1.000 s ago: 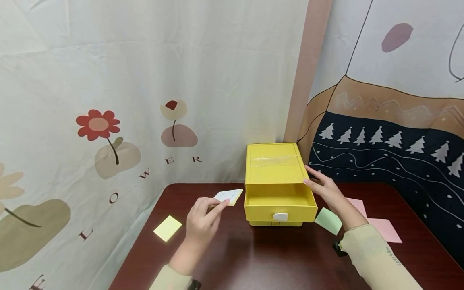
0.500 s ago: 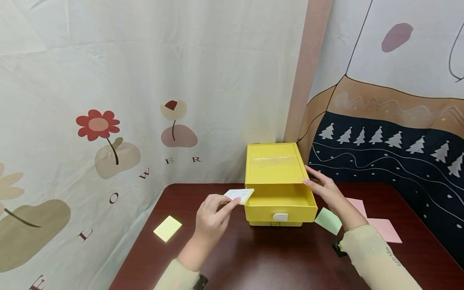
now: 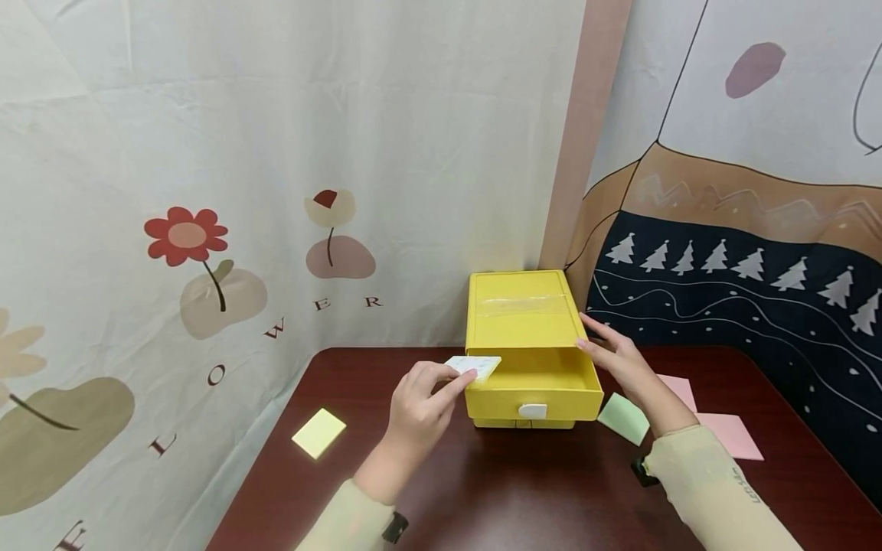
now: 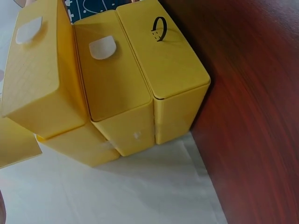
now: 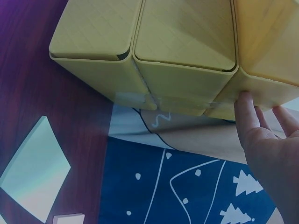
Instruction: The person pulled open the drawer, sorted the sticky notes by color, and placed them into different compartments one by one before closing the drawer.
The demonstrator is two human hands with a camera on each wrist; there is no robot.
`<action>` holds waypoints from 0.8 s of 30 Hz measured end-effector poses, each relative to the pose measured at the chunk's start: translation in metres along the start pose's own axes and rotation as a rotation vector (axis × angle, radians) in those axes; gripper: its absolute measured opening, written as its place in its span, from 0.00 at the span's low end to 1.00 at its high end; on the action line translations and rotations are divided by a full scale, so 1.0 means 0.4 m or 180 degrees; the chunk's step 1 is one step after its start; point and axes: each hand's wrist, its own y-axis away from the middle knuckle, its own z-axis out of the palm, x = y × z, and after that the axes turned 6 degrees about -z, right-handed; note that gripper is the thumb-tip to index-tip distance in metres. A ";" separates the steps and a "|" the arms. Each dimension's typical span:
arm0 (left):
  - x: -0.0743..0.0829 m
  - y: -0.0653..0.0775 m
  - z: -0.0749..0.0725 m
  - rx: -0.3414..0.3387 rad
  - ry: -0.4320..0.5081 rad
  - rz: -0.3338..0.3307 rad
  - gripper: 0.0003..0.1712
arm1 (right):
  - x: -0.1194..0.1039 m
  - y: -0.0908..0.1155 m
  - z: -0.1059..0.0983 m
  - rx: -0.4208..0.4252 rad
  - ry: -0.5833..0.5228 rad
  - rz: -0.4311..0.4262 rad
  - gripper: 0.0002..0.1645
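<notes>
My left hand [image 3: 423, 405] pinches a sticky note pad [image 3: 478, 366], white with faint marks on top and yellow at its edge. It overlaps the left front corner of the pulled-out top drawer [image 3: 498, 403] in the head view. The left wrist view shows the yellow underside of the pad [image 4: 16, 144] beside that drawer. Flat against the right side of the yellow drawer cabinet [image 3: 524, 325], my right hand [image 3: 623, 371] touches its upper edge with fingers extended. In the right wrist view, fingertips [image 5: 244, 99] press the cabinet's side wall.
A yellow note pad [image 3: 319, 434] lies left on the dark red table [image 3: 482, 490]. Right of the cabinet lie a green pad [image 3: 624, 418] and two pink ones, the nearer pink pad [image 3: 732, 436] by the right sleeve. Printed curtains [image 3: 413, 153] hang behind.
My left hand has carried the sticky note pad rightward, from left of the cabinet to the open drawer's front left corner. The right hand stays in place.
</notes>
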 end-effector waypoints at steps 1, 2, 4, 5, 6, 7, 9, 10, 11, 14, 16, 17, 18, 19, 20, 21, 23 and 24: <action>0.001 -0.002 0.003 -0.0007 0.0002 0.0003 0.18 | 0.000 0.000 0.000 -0.0001 -0.0006 0.0003 0.42; 0.002 -0.004 0.006 -0.0017 0.0006 -0.0001 0.18 | 0.000 0.000 0.000 0.0000 -0.0006 0.0008 0.42; 0.006 -0.009 0.010 -0.0024 0.0018 -0.0001 0.19 | -0.001 -0.001 0.000 -0.0003 -0.0025 0.0015 0.42; 0.007 -0.011 0.013 -0.0028 0.0031 -0.0008 0.19 | -0.001 -0.001 0.000 -0.0003 -0.0028 0.0017 0.42; 0.009 -0.013 0.014 -0.0030 0.0042 -0.0019 0.18 | -0.002 -0.002 0.000 -0.0005 -0.0034 0.0020 0.42; 0.011 -0.015 0.016 -0.0034 0.0050 -0.0030 0.18 | -0.002 -0.002 0.000 -0.0005 -0.0039 0.0020 0.42; 0.014 -0.018 0.019 -0.0034 0.0062 -0.0043 0.18 | -0.003 -0.002 0.000 -0.0006 -0.0050 0.0020 0.42; 0.016 -0.020 0.021 -0.0039 0.0060 -0.0047 0.17 | -0.003 -0.002 0.000 -0.0003 -0.0049 0.0022 0.42; 0.018 -0.022 0.023 -0.0045 0.0061 -0.0049 0.17 | -0.003 -0.001 0.000 -0.0002 -0.0050 0.0024 0.42; 0.023 -0.025 0.031 -0.0057 0.0047 -0.0024 0.15 | -0.003 -0.001 0.000 -0.0003 -0.0069 0.0038 0.42; 0.026 -0.028 0.037 -0.0058 0.0030 0.0013 0.14 | -0.002 -0.001 0.001 -0.0004 -0.0068 0.0043 0.42; 0.027 -0.029 0.040 -0.0056 0.0024 0.0030 0.14 | -0.002 -0.001 0.001 -0.0004 -0.0069 0.0044 0.42; 0.028 -0.030 0.043 -0.0059 0.0011 0.0047 0.13 | -0.002 -0.001 0.001 -0.0003 -0.0070 0.0048 0.43; 0.030 -0.031 0.046 -0.0067 0.0003 0.0061 0.13 | -0.002 -0.001 0.002 -0.0003 -0.0071 0.0048 0.43; 0.031 -0.032 0.049 -0.0078 -0.0004 0.0073 0.13 | -0.002 -0.001 0.002 0.0000 -0.0069 0.0047 0.43; 0.032 -0.033 0.052 -0.0097 -0.0008 0.0074 0.13 | -0.002 -0.001 0.001 0.0006 -0.0067 0.0050 0.43; 0.035 -0.034 0.058 -0.0137 -0.0019 0.0072 0.14 | -0.002 0.000 0.001 0.0013 -0.0066 0.0058 0.43; 0.037 -0.035 0.061 -0.0161 -0.0026 0.0068 0.15 | -0.001 0.000 0.001 0.0013 -0.0064 0.0057 0.43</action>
